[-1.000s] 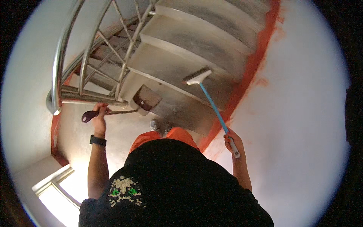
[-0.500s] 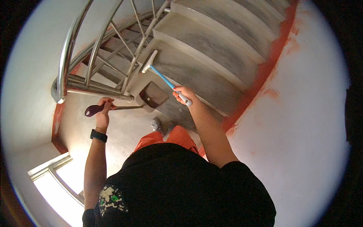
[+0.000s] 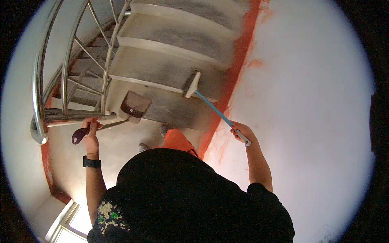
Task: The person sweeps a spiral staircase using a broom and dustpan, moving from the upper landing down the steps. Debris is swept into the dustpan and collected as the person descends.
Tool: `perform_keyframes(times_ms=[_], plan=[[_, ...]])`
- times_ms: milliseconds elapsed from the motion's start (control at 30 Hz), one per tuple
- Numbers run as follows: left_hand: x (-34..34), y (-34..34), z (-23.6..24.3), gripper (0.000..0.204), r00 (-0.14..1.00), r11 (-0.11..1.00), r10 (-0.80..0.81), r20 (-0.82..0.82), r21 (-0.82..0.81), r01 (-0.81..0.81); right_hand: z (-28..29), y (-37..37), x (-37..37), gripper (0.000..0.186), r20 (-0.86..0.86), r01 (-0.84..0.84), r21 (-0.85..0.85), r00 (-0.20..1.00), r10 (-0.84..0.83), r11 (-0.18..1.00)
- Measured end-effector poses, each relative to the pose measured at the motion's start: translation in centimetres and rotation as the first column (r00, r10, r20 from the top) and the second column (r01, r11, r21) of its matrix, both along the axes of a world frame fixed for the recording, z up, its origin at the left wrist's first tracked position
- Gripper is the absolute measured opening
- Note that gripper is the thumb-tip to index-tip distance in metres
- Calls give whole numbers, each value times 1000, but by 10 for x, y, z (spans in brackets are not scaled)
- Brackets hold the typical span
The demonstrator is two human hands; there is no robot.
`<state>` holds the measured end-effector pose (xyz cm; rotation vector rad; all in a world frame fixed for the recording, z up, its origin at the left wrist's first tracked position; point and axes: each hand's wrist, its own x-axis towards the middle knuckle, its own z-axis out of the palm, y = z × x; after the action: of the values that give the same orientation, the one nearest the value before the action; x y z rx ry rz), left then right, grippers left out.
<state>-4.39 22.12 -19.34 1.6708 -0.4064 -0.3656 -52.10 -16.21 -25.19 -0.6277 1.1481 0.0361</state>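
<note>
My left hand (image 3: 90, 131), with a dark watch on the wrist, is closed on the long handle of a dustpan (image 3: 135, 104), beside its purple grip end. The pan rests by the low step at the railing's foot. My right hand (image 3: 241, 131) grips the grey-and-blue handle of a brush (image 3: 192, 84). Its white head with dark bristles lies on a grey step (image 3: 160, 62), near the step's front edge and left of the red painted band along the wall.
A curved metal railing (image 3: 39, 89) runs up at the left, with further steps behind it. The white wall (image 3: 308, 101) with red paint smears fills the right. A bright window (image 3: 71, 224) is at lower left, and my shoes stand on the landing floor (image 3: 69, 170).
The brush head has swung from beside the railing back rightward along the step, and my right hand has moved outward. My feet have shifted, and the whole view has moved.
</note>
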Motion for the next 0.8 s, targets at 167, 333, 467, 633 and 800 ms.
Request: perform_keyframes(times_ms=[167,333,467,633,800], plan=[[1,14,15,15,997,997,-32,71,75,26,12,10,-37,27,-223,-25,-162,975,-12,986],[9,53,21,15,999,998,-32,1,-49,32,3,21,-27,27,-452,-311,-370,883,123,875],[10,85,32,17,999,998,-45,3,-43,45,19,61,0,45,-457,-328,-428,882,111,842],[-4,113,42,22,998,997,-16,-54,-72,13,41,127,24,51,-366,-304,-443,920,140,843],[-21,142,45,15,999,1000,-8,-33,-12,8,49,153,82,52,-217,-423,-325,904,369,845]])
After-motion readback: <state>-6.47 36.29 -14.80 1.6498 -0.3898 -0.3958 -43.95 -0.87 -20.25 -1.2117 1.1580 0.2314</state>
